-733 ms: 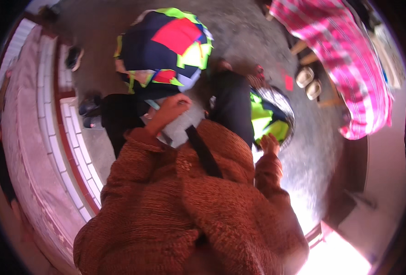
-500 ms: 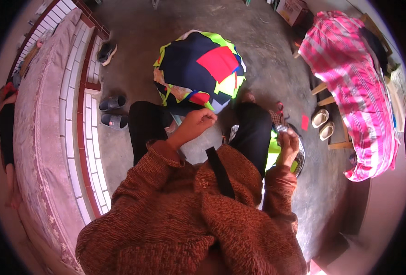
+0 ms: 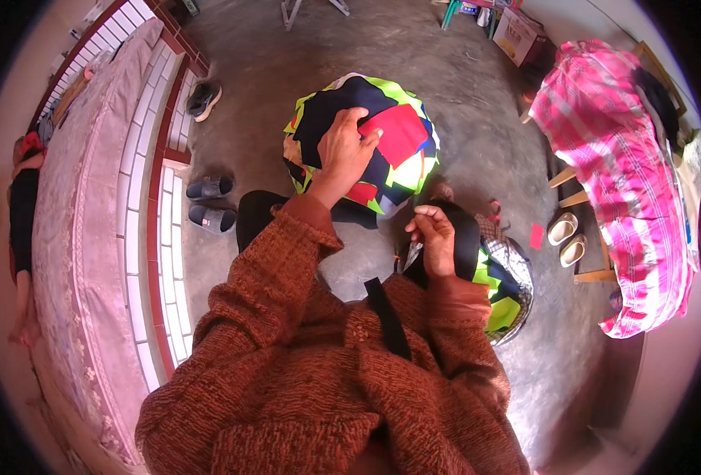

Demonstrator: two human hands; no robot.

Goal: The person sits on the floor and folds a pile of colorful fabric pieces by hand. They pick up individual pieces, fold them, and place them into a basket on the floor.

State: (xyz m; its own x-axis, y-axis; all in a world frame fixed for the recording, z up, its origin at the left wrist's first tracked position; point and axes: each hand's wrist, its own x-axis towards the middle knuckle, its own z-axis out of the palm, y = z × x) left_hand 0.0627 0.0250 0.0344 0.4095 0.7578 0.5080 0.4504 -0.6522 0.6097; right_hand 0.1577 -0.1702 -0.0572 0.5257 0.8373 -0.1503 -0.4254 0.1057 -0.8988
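A round heap of cloth pieces [image 3: 312, 119] in dark blue, neon yellow and red stands in front of my knees. On its top lies a red cloth piece [image 3: 402, 136]. My left hand [image 3: 346, 152] is over the heap, thumb and fingers apart, fingertips at the red piece's left edge; I cannot tell whether they touch it. My right hand [image 3: 436, 239] hovers above my right knee, thumb and fingers drawn together; anything in them is too small to make out. Below it is a checked bag [image 3: 520, 261] holding yellow and dark cloth scraps [image 3: 502, 313]. A black strip [image 3: 387, 318] lies against my brown sweater.
Dark slippers [image 3: 210, 203] and a shoe [image 3: 204, 100] lie by the tiled bed base at left. A wooden seat draped in pink checked cloth [image 3: 604, 150] stands at right, beside pale shoes [image 3: 563, 229]. A small red scrap [image 3: 537, 236] lies on the floor. Boxes [image 3: 517, 37] stand far right.
My left hand has moved forward from near my knees onto the heap, its fingers spreading. My right hand has come inward and forward, from above the bag to above my knee.
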